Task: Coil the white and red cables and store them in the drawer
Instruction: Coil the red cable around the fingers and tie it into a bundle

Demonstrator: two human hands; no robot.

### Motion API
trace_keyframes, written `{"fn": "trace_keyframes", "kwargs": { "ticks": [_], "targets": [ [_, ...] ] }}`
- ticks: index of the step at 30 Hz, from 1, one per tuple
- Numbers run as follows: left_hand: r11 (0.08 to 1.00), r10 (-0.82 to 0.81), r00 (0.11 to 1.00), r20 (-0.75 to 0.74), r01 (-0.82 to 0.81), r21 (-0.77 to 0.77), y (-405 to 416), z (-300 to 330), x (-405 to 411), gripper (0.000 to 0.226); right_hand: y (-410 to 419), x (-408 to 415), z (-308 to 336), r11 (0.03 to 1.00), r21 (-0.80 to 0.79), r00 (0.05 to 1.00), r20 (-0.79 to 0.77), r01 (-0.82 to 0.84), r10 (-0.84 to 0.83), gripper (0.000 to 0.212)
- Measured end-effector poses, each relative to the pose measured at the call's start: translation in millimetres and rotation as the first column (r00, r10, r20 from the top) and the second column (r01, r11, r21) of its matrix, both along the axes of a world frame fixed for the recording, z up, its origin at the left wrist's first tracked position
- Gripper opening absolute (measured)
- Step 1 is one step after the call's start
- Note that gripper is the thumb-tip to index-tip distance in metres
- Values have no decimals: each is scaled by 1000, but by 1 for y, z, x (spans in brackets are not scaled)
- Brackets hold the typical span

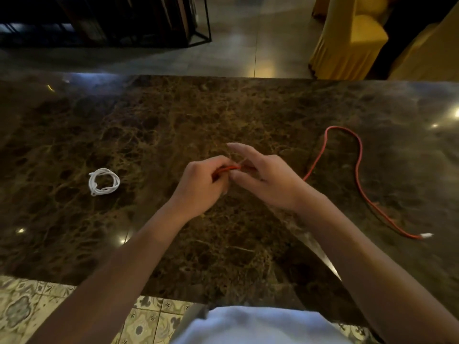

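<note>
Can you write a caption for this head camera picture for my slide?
Left hand grips one end of the red cable, right hand helping; coiled white cable waits nearby.

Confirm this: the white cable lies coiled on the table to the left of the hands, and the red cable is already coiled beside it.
Not quite. The head view shows the white cable coiled left of the hands, but the red cable is not coiled: it trails loose across the table on the right, one end held in the left hand.

Red cable [357, 170] end hidden inside left hand [203, 184], stretch under right hand [265, 180] unseen, right hand fingers motion-blurred, table [173, 115] cut off left and right.
</note>
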State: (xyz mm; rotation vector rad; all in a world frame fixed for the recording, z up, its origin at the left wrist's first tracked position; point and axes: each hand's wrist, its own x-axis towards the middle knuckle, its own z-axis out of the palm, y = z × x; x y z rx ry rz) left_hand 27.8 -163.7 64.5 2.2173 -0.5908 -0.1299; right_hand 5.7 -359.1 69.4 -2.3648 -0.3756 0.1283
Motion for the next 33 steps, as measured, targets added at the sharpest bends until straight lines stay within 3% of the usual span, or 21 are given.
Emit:
{"fn": "trace_keyframes", "kwargs": {
  "ticks": [2,6,10,14,16,18,23,24,26,27,28,31,33],
  "targets": [
    [996,54,998,-17,-55,-75,-4,6,-8,12,-15,-11,9,1000,5,999,30,25,-25,37],
    [996,56,998,26,-54,-67,-13,2,-16,6,-48,-34,30,926,378,998,48,15,-36,15],
    [988,-43,996,-74,32,-150,-37,-5,-31,16,-81,-48,30,799,596,984,80,78,-157,20],
    [968,-201,977,-70,188,-165,-74,-7,-45,22,-110,-59,15,573,755,919,-100,319,-381,27],
    [964,-239,968,-70,228,-138,-88,-5,-52,28,-119,-63,6,465,797,896,-201,385,-396,30],
    [961,-263,957,-122,248,-123,-96,0,-58,30,-125,-62,3,426,818,902,-239,386,-359,32],
    [923,-383,890,-246,359,-138,-96,9,-55,24,-114,-48,5,484,745,882,-317,459,-349,29],
    [922,-386,888,-248,365,-129,-95,8,-55,20,-111,-45,3,558,669,866,-305,491,-397,26],
    [930,-364,896,-255,336,-148,-94,8,-54,13,-108,-40,-4,777,334,843,-137,534,-520,30],
    [932,-352,886,-303,303,-199,-96,7,-51,12,-108,-41,-5,831,159,844,-21,532,-536,39],
    [925,-353,854,-382,258,-278,-98,5,-47,14,-108,-43,-2,856,98,852,92,508,-516,47],
    [873,-447,670,-593,180,-454,-106,6,-34,25,-111,-47,18,926,275,903,271,259,-333,50],
    [817,-560,564,-607,257,-516,-112,11,-31,29,-112,-45,29,954,278,939,282,114,-194,47]
  ]
}}
